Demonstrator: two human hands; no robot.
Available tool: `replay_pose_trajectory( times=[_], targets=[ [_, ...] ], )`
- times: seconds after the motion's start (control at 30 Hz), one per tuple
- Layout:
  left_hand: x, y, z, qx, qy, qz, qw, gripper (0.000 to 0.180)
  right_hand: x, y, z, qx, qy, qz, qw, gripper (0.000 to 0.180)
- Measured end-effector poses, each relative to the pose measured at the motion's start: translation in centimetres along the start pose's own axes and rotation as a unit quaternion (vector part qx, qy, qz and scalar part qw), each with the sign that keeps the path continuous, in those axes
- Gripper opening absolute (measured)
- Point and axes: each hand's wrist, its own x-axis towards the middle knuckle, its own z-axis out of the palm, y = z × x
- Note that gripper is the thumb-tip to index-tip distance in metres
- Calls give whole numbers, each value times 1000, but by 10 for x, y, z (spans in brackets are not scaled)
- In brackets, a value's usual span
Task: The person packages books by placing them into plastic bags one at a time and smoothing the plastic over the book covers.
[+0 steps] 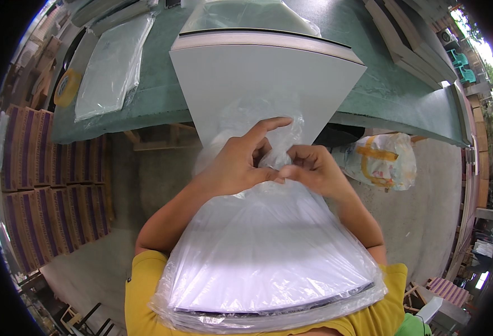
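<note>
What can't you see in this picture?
- Head view: bag mouth, hidden by left hand and right hand.
- Stack of sheets in the clear plastic bag: near end cut off by the bottom edge.
- Yellow tape roll: too small and bent near the rim.

We look steeply down from our head, close above the green table (145,106), which lies just ahead of us.
</note>
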Motion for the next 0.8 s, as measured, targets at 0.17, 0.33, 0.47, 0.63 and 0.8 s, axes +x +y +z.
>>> replay_pose_trajectory(
  times=[0.17, 0.33, 0.47, 0.63, 0.8],
  targets=[
    [-3, -27, -2, -46, 83, 67, 993, 70, -2, -7, -6, 88, 92, 68, 990, 18],
    [2, -7, 9, -15, 41, 28, 999, 57, 9, 18, 9, 245, 115, -10, 963, 13],
    [8, -51, 11, 76, 153, 139, 975, 30, 17, 20, -5, 408, 170, -57, 896, 11],
    [-93, -210, -82, 124, 380, -73, 914, 24, -19, 47, -78, 444, 318, -27, 837, 17],
    [-136, -167, -116, 142, 653, -23, 744, 15, -45, 79, -66, 403, 249, 65, 878, 23]
  ],
)
